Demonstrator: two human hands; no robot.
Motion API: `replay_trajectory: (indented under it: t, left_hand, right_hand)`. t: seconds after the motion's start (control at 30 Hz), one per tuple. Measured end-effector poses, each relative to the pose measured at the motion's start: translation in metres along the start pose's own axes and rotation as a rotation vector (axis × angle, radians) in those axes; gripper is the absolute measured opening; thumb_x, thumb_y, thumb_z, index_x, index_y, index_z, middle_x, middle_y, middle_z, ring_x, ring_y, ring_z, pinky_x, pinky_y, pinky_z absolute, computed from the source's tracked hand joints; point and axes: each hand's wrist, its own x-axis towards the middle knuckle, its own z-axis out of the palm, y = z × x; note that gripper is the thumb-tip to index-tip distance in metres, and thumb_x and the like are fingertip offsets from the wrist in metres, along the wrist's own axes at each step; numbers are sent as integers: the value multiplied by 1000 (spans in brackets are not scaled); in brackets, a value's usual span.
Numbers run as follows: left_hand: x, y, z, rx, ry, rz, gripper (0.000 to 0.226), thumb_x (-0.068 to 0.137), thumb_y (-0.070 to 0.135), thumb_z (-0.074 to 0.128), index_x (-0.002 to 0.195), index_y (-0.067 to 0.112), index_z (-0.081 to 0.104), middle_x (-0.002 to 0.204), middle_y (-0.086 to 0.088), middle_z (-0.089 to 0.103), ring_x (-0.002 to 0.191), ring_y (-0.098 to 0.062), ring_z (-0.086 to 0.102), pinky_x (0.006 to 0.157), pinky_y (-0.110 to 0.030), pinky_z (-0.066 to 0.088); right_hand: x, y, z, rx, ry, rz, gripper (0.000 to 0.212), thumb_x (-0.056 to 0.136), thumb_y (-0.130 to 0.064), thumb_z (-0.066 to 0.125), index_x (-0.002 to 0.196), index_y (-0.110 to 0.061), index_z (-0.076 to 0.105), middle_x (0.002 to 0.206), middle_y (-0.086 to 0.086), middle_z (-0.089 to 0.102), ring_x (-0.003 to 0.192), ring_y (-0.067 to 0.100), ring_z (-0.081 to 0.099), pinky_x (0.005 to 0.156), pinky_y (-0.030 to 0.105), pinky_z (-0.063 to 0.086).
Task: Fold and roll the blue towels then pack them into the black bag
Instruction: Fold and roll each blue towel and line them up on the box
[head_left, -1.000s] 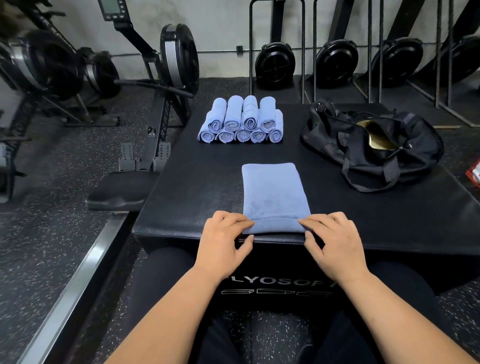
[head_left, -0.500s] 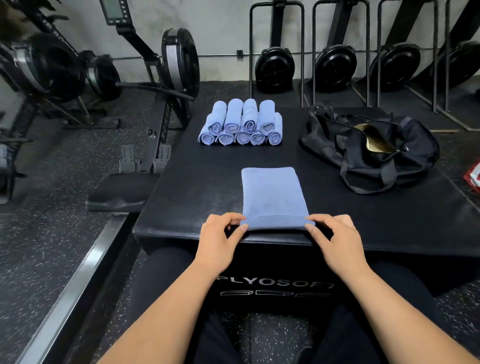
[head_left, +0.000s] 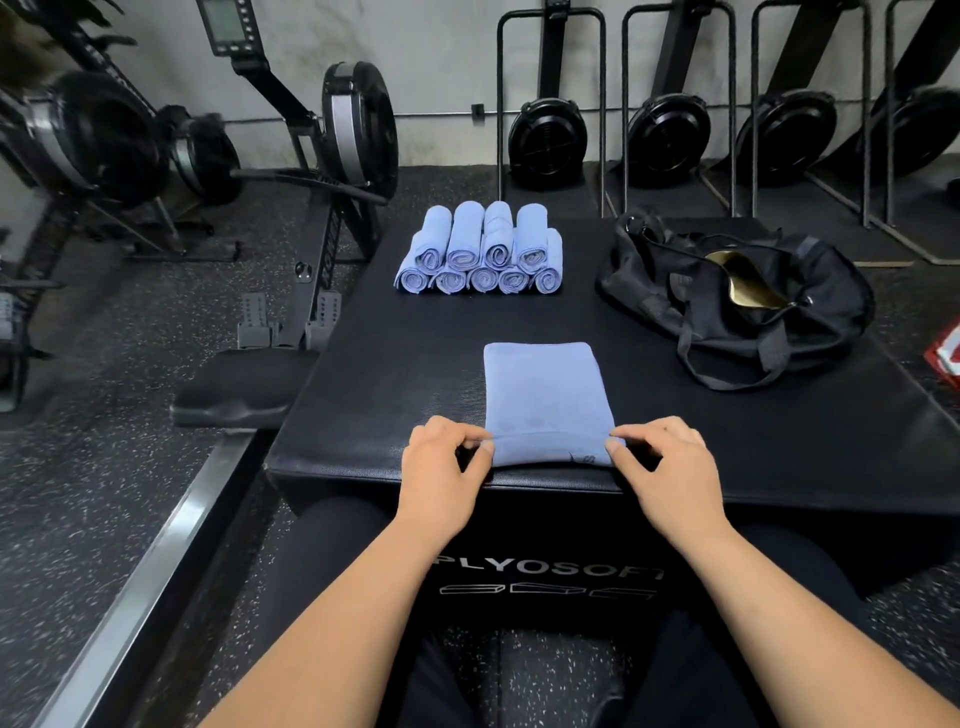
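Dim, even light; bowed edges

Folded towel: soft matt blue cloth, fine nap, no sheen. Rolled towels, far centre: same cloth. Plyo box: black vinyl-like cover, fine grain, slight sheen at near edge. Bag, far right: matt black fabric, webbing straps, glossy gold lining at its opening. Floor: rough speckled rubber. Rail, near left: brushed metal, shiny.
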Motion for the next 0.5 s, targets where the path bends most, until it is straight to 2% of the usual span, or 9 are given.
replay_trajectory:
  t: [0.07,0.13,0.2,0.27,0.37,0.5]
  left_hand:
    - [1,1,-1,-15,21,61,16,96,25,74,104,38,72,101,20,58,103,-6,47,94,-34,47]
    - [4,2,-4,53,28,199,21,94,16,75,101,35,74,102,21,60,101,-10,48,89,-30,46]
    - [8,2,-6,174,25,366,25,92,7,73,99,31,75,103,21,64,97,-14,50,85,-36,47]
    - [8,-1,-7,267,24,449,29,90,4,70,103,29,75,108,21,67,97,-16,52,81,-41,46]
    - [1,-10,-7,313,9,480,26,95,18,68,118,28,75,122,22,65,107,-18,54,86,-40,45]
    - [-2,-13,-2,265,-34,358,36,95,39,70,129,30,70,129,25,60,115,-14,50,99,-36,43]
  right_hand:
    - [4,-1,-1,5,13,-14,14,90,-40,78,102,-44,74,103,-20,56,103,12,50,84,30,44]
    - [7,-4,-2,-15,28,-75,13,89,-34,80,98,-41,75,105,-21,57,101,13,50,81,31,45]
    - [6,-3,-2,-87,36,-205,11,91,-28,80,96,-37,76,104,-21,61,97,14,49,75,33,48]
    - [3,3,-1,-198,51,-357,14,93,-20,78,102,-31,78,105,-20,66,93,17,51,71,38,50]
    - [-1,13,1,-269,88,-472,22,96,-14,73,114,-26,78,117,-18,69,95,21,55,75,42,47]
    - [-3,15,4,-270,44,-423,31,95,-35,65,125,-28,74,125,-20,65,103,18,54,81,41,46]
